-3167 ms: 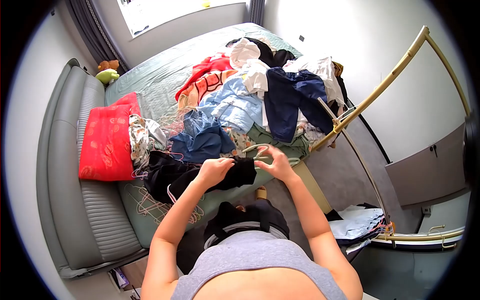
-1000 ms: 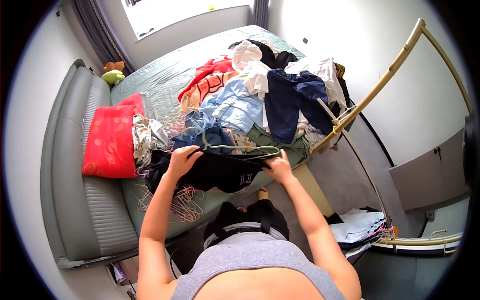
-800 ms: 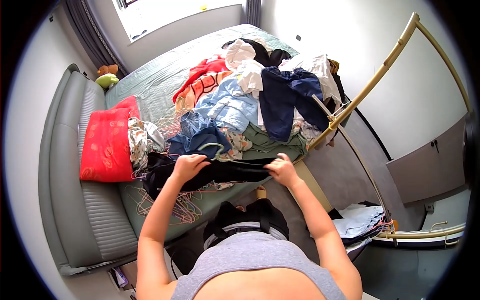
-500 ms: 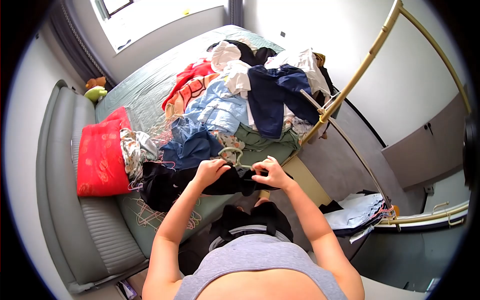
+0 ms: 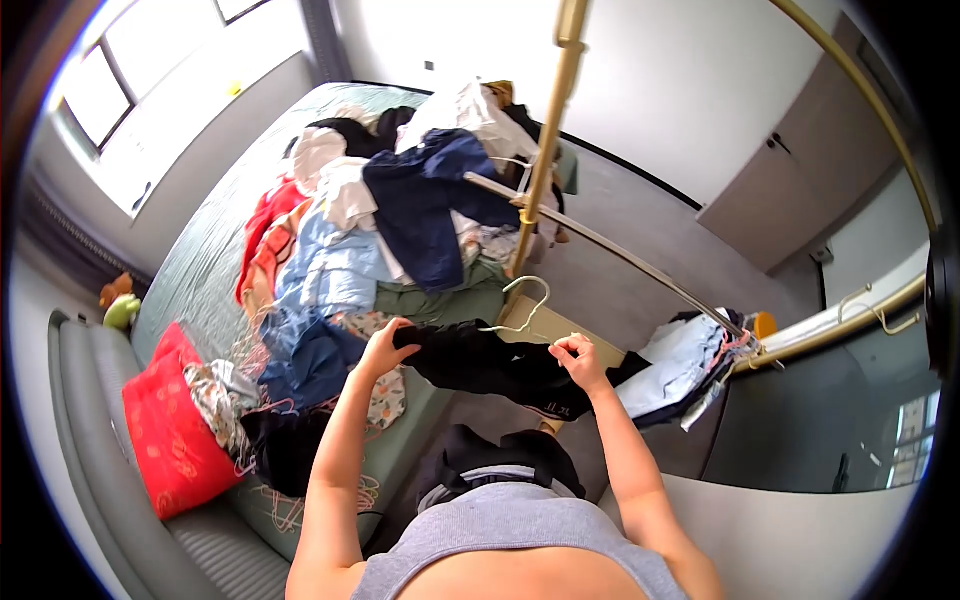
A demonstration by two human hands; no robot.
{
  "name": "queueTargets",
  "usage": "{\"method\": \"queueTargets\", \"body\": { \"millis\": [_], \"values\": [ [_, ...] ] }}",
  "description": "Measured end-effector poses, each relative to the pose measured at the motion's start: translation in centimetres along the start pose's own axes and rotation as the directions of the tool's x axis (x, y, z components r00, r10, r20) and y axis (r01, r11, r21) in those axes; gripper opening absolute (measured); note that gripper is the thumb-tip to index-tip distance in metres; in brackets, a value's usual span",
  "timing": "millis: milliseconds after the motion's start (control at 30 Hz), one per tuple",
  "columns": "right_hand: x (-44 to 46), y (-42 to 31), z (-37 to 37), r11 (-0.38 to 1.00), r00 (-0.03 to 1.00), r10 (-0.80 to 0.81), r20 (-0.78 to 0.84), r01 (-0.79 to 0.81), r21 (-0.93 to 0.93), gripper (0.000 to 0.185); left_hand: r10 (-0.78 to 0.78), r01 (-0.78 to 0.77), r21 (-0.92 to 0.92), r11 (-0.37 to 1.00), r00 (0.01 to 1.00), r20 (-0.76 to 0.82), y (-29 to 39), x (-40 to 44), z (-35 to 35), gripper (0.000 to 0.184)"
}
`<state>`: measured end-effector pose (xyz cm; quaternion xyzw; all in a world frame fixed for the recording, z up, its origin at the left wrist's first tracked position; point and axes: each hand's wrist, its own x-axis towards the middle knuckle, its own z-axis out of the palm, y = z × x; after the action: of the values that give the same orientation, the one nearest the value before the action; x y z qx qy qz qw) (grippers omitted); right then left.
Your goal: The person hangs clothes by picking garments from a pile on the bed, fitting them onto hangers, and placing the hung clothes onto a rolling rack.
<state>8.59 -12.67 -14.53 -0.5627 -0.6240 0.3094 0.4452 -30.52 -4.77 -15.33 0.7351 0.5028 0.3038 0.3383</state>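
A black garment with a small white print near its lower hem hangs between my hands. The pale green hanger is partly inside it, its hook pointing up. My left hand is closed on the garment's left end. At the other side my right hand is pinched at the garment's upper edge, close to the hanger's right end. On the bed, a blue denim garment and another black garment lie left of my left hand.
Piled clothes, including navy trousers, cover part of the bed. A gold rack rises ahead, with clothes on hangers at the right. A red pillow leans by the headboard. Loose hangers lie on the bed.
My view has turned right towards the rack. The black garment has come off the bed's edge and is spread between my hands, which have moved apart, with the hanger in it.
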Motion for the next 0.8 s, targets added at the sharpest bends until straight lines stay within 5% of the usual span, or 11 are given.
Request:
{"method": "queueTargets", "body": {
  "millis": [67, 233, 333, 367, 467, 600, 800],
  "values": [
    [-0.7, 1.9, -3.4, 0.999, 0.998, 0.043, -0.050, -0.044, -0.010, 0.020, -0.104, 0.096, 0.064, 0.993, 0.986, 0.127, -0.4, 2.4, 2.3, 0.028],
    [-3.9, 6.8, -11.8, 0.961, 0.937, 0.265, -0.227, -0.239, 0.137, 0.019, -0.085, 0.079, 0.098, 0.992, 0.995, 0.054, 1.1, 8.5, 8.2, 0.023],
    [-5.1, 9.1, -15.2, 0.876, 0.869, 0.440, -0.228, -0.358, 0.324, 0.020, 0.079, -0.070, 0.272, 0.960, 0.997, -0.020, 3.8, 11.9, 15.3, 0.018],
    [-5.4, 9.8, -16.1, 0.858, 0.850, 0.466, -0.246, -0.366, 0.361, 0.019, 0.001, 0.006, 0.317, 0.948, 1.000, -0.021, 5.0, 12.7, 18.3, 0.017],
    [-5.8, 11.5, -18.0, 0.813, 0.828, 0.499, -0.254, -0.346, 0.469, 0.016, 0.063, -0.069, 0.313, 0.947, 0.998, 0.028, 8.3, 14.7, 27.4, 0.043],
    [-5.5, 14.1, -19.0, 0.813, 0.806, 0.508, -0.304, -0.333, 0.478, 0.019, 0.277, -0.298, 0.085, 0.951, 0.941, 0.197, 15.5, 15.5, 37.7, 0.046],
    [-5.7, 20.4, -21.5, 0.763, 0.567, 0.625, -0.536, -0.299, 0.574, 0.017, 0.275, -0.288, -0.036, 0.957, 0.858, 0.433, 25.2, 14.7, 45.1, 0.040]
  ]
}}
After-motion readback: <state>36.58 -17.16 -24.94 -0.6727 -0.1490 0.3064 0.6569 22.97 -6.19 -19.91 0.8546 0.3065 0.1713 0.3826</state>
